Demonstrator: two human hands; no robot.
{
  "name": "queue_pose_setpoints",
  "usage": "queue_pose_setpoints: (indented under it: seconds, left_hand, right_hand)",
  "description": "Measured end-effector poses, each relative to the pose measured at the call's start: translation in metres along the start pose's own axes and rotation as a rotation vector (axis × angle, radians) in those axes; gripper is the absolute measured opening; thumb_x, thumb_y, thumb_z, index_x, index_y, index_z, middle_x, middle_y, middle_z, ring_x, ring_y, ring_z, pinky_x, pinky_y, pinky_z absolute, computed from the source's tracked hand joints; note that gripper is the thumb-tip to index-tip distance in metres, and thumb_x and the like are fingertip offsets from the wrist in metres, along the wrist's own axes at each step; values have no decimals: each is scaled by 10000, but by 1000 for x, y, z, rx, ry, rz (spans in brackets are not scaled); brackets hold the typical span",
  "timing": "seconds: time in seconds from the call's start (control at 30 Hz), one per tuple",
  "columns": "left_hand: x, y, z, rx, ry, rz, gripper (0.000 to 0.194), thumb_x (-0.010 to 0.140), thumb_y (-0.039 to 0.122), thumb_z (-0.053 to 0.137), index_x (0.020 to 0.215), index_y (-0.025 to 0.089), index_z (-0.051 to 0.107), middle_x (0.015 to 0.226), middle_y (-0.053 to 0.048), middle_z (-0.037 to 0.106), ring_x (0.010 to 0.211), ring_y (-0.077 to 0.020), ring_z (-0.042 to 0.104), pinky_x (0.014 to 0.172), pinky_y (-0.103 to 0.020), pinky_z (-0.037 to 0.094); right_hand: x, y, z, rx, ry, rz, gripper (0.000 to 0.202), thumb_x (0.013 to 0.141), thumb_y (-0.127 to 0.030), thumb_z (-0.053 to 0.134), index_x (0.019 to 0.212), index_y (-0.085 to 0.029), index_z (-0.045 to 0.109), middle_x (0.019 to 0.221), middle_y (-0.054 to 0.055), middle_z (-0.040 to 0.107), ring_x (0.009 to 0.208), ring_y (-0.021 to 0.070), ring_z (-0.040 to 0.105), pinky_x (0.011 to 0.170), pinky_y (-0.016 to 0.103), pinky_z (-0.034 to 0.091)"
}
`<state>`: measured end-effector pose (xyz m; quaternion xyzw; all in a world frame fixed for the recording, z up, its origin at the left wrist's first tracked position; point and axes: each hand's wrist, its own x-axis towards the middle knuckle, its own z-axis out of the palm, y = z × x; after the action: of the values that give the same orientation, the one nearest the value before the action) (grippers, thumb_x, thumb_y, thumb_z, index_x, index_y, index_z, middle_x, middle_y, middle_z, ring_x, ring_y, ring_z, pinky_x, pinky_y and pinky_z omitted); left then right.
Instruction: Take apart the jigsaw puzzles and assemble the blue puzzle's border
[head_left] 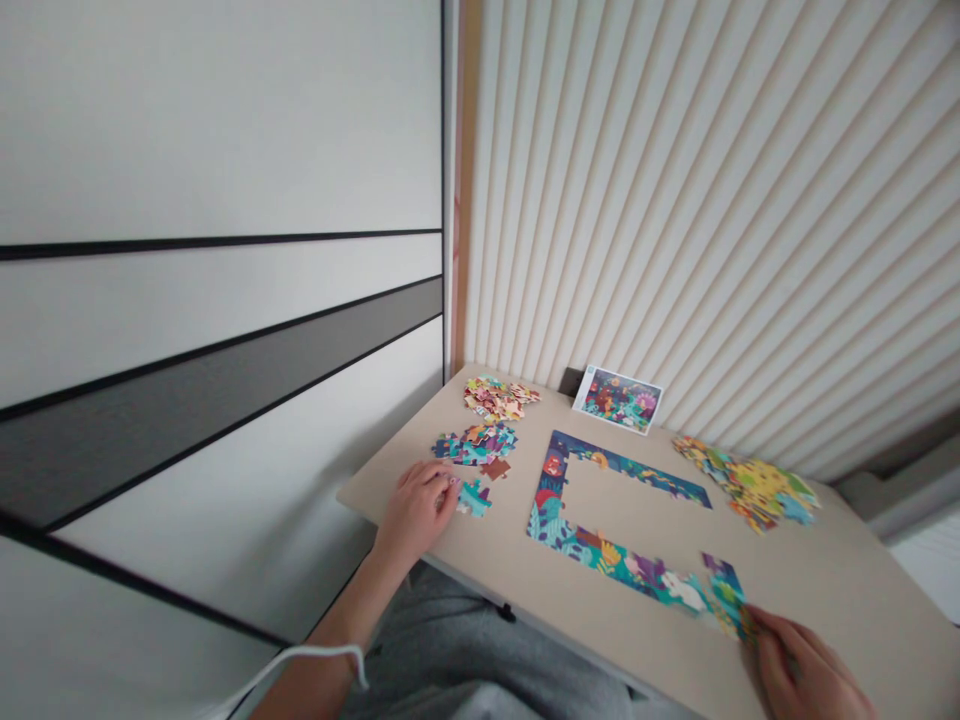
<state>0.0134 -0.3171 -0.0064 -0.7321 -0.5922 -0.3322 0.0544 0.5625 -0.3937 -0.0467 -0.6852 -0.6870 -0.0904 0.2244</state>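
Observation:
My left hand (421, 503) rests on the table's left part, fingers loosely bent and lying beside some teal jigsaw pieces (474, 497). At the lower right, my right hand (806, 665) pinches the near end of a short strip of joined jigsaw pieces (724, 587). That strip lies close to the right end of the bottom edge of a partly joined puzzle border (546, 497); whether they touch is blurred. The border has a top row, a left side and a bottom row, in blue, teal and red.
Loose pieces form a red-and-cream pile (499, 398), a blue pile (476, 443) and a yellow pile (757, 485). A picture card (619, 398) leans at the back of the beige table (630, 500). Behind are a pleated blind (637, 200) and, leftward, a white panelled surface (225, 130).

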Motion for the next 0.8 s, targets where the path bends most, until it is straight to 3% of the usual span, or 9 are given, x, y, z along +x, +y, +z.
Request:
queue_pose_setpoints:
  seconds: [0.07,0.17,0.23,0.33,0.57,0.8]
  left_hand:
    - [0,-3,1,-1,-4,-20,212,980,296,497,1012,222,693,1203,-85,681,1170,-245,610,1068,-453,461]
    - [2,-7,4,43,-54,-19,365,984,290,474,1327,214,569,1405,-108,581,1329,-270,509,1123,-488,402]
    - [3,-6,5,71,-96,-12,428,992,274,440,1412,214,496,1465,-111,532,1374,-272,467,1143,-500,372]
    - [3,-4,4,93,-106,-34,425,996,294,434,1410,221,493,1420,-113,559,1324,-272,503,1126,-483,380]
    - [1,-3,0,112,-115,-79,508,878,472,630,1325,235,580,1286,-125,584,1211,-320,535,1034,-484,423]
    - [1,1,-6,85,-76,-37,320,937,318,541,1237,285,646,1242,-89,587,1178,-284,544,1039,-472,414]
  right_hand:
    - [1,-3,-2,3,3,-11,400,918,-450,453,1109,-203,703,1118,108,725,936,299,694,846,422,524]
    - [2,-5,-3,-3,3,2,400,927,-450,439,1118,-208,693,1120,95,721,950,291,691,862,416,522]
    - [2,-6,-3,-9,-4,15,399,928,-451,433,1114,-212,693,1114,88,721,943,286,693,861,414,524]
    - [2,-6,-4,-15,-23,17,399,927,-444,429,1111,-215,699,1116,89,722,941,289,694,856,416,528]
    - [2,-11,-6,-7,1,22,412,912,-444,444,1117,-209,713,1106,94,726,920,284,702,839,406,541]
    - [3,-11,-6,-13,-6,25,409,930,-443,424,1116,-212,707,1136,99,719,942,291,698,854,412,532]
